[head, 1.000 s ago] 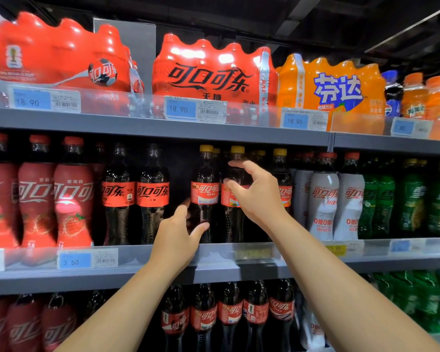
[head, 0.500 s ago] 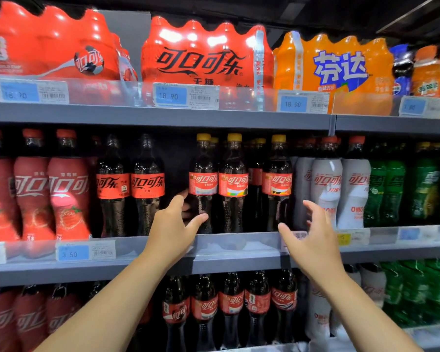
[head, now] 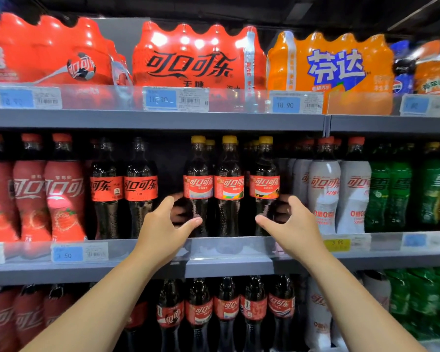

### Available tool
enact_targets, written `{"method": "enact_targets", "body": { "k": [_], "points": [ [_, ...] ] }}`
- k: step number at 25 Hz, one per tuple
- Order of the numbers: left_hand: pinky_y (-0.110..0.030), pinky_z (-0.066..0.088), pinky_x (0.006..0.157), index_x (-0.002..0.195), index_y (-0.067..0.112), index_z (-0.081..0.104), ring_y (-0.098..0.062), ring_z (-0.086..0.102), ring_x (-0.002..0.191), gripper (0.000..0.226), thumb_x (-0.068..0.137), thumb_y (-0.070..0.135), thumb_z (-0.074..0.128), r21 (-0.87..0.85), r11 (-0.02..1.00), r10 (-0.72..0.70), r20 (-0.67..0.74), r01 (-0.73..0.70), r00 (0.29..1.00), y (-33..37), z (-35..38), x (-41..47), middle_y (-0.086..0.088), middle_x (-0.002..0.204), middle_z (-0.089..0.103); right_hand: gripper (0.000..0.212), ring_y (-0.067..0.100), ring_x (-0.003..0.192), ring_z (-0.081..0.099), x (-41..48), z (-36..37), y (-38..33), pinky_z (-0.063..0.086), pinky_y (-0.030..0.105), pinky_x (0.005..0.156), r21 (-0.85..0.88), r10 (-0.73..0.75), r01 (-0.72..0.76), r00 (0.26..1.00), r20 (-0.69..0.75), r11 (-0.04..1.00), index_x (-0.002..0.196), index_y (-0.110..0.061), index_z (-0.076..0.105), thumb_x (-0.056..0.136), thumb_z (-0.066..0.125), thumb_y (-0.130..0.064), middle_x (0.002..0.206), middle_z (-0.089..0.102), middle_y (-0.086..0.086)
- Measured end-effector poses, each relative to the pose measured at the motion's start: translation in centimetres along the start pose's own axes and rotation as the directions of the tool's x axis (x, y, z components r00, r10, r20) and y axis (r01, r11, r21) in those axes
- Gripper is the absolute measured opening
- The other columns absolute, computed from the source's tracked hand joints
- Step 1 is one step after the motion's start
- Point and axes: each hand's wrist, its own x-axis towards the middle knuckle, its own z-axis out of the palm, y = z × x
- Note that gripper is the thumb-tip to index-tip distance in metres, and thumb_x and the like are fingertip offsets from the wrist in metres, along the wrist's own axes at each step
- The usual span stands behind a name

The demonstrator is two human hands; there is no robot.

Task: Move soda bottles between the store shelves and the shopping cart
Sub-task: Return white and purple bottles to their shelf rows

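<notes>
At the front edge of the grey metal middle shelf [head: 229,270], the left hand [head: 167,226] curls its fingers [head: 167,203] round the left yellow-capped dark cola bottle [head: 198,174], and the right hand [head: 294,226] round the right yellow-capped dark cola bottle [head: 264,174] — thumbs in front. Better to grip below the red labels [head: 198,187] and lift over the clear plastic front rail [head: 229,247]. A moment earlier the right hand was open and lower, near the shelf edge — the left was already here.

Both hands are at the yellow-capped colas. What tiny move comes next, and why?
Probably tighten both grips and lift slightly: the left hand curls round the left yellow-capped bottle, the right hand round the right yellow-capped bottle, and both bottles stand behind the shelf's clear front lip.
</notes>
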Motion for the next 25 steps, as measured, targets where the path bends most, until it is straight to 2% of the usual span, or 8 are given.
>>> {"method": "enact_targets", "body": {
  "k": [3, 6, 10, 15, 18, 21, 23, 25],
  "points": [
    [0.002, 0.043, 0.061, 0.126, 0.036, 0.056, 0.017, 0.063, 0.084, 0.057, 0.077, 0.040, 0.085, -0.024, 1.000, -0.005, 0.009, 0.005, 1.000, 0.2, 0.0, 0.0, 0.023, 0.096, 0.062, 0.044, -0.016, 0.082, 0.061, 0.0, 0.1, 0.2, 0.044, 0.005, 0.061, 0.065, -0.011, 0.009, 1.000, 0.028, 0.998, 0.092, -0.043, 0.051, 0.069, 0.088, -0.046, 0.090, 0.067, -0.022],
    [-0.002, 0.044, 0.062, 0.122, 0.040, 0.055, 0.018, 0.063, 0.086, 0.056, 0.075, 0.042, 0.085, -0.010, 1.000, -0.012, 0.020, 0.012, 1.000, 0.5, -0.2, 0.1, 0.022, 0.098, 0.065, 0.046, -0.015, 0.081, 0.057, 0.1, -0.1, 0.3, 0.042, 0.007, 0.058, 0.074, -0.001, -0.003, 0.998, 0.057, 0.997, 0.087, -0.043, 0.048, 0.068, 0.088, -0.051, 0.090, 0.057, -0.029],
    [-0.007, 0.043, 0.069, 0.125, 0.037, 0.056, 0.016, 0.063, 0.087, 0.059, 0.075, 0.043, 0.086, 0.008, 1.000, -0.015, 0.034, 0.015, 0.999, 0.5, -0.3, 0.0, 0.020, 0.099, 0.066, 0.051, -0.011, 0.083, 0.047, 0.0, -0.1, 0.7, 0.037, 0.013, 0.067, 0.059, -0.009, 0.005, 0.998, 0.066, 0.998, 0.089, -0.038, 0.043, 0.068, 0.085, -0.057, 0.091, 0.044, -0.035],
    [-0.003, 0.045, 0.066, 0.126, 0.037, 0.054, 0.018, 0.061, 0.091, 0.058, 0.076, 0.042, 0.084, 0.025, 1.000, 0.018, 0.007, -0.018, 1.000, 0.4, -0.2, -0.2, 0.022, 0.101, 0.065, 0.051, -0.003, 0.093, 0.057, -0.4, 0.1, 1.0, 0.045, 0.018, 0.071, 0.082, -0.047, 0.043, 0.998, 0.044, 0.996, 0.105, -0.037, 0.052, 0.069, 0.083, -0.059, 0.100, 0.061, -0.026],
    [-0.004, 0.047, 0.069, 0.125, 0.037, 0.048, 0.016, 0.062, 0.094, 0.061, 0.077, 0.039, 0.084, 0.023, 0.997, 0.074, -0.027, -0.074, 0.997, 0.4, 0.2, -0.7, 0.023, 0.100, 0.065, 0.058, -0.007, 0.105, 0.057, -1.8, 0.4, 1.6, 0.046, 0.012, 0.083, 0.149, -0.138, 0.145, 0.989, -0.056, 0.978, 0.121, -0.041, 0.052, 0.074, 0.085, -0.047, 0.116, 0.058, -0.026],
    [-0.009, 0.043, 0.078, 0.122, 0.034, 0.047, 0.018, 0.060, 0.093, 0.058, 0.077, 0.043, 0.081, 0.039, 0.994, 0.107, -0.093, -0.104, 0.990, 0.3, 0.5, -0.8, 0.024, 0.102, 0.064, 0.049, -0.006, 0.111, 0.057, -3.2, -0.7, 2.2, 0.049, 0.012, 0.088, 0.222, -0.198, 0.236, 0.963, -0.183, 0.946, 0.118, -0.044, 0.053, 0.082, 0.083, -0.034, 0.120, 0.057, -0.025],
    [-0.011, 0.043, 0.082, 0.120, 0.033, 0.047, 0.008, 0.062, 0.095, 0.054, 0.077, 0.050, 0.075, 0.018, 0.989, 0.146, -0.142, -0.145, 0.979, 0.2, 0.9, -1.3, 0.019, 0.105, 0.062, 0.041, -0.005, 0.111, 0.059, -3.7, -2.4, 2.8, 0.045, 0.008, 0.089, 0.169, -0.254, 0.310, 0.924, -0.284, 0.936, 0.116, -0.035, 0.057, 0.084, 0.081, -0.027, 0.117, 0.060, -0.020],
    [-0.023, 0.052, 0.087, 0.119, 0.037, 0.048, -0.011, 0.064, 0.103, 0.045, 0.083, 0.053, 0.072, -0.069, 0.970, 0.217, -0.200, -0.235, 0.955, 0.3, 1.1, -1.5, 0.019, 0.113, 0.057, 0.036, -0.002, 0.108, 0.059, -3.7, -4.4, 3.2, 0.044, 0.008, 0.090, 0.095, -0.269, 0.323, 0.891, -0.367, 0.942, 0.114, -0.026, 0.060, 0.084, 0.080, -0.024, 0.113, 0.060, -0.015]
  ]
}}
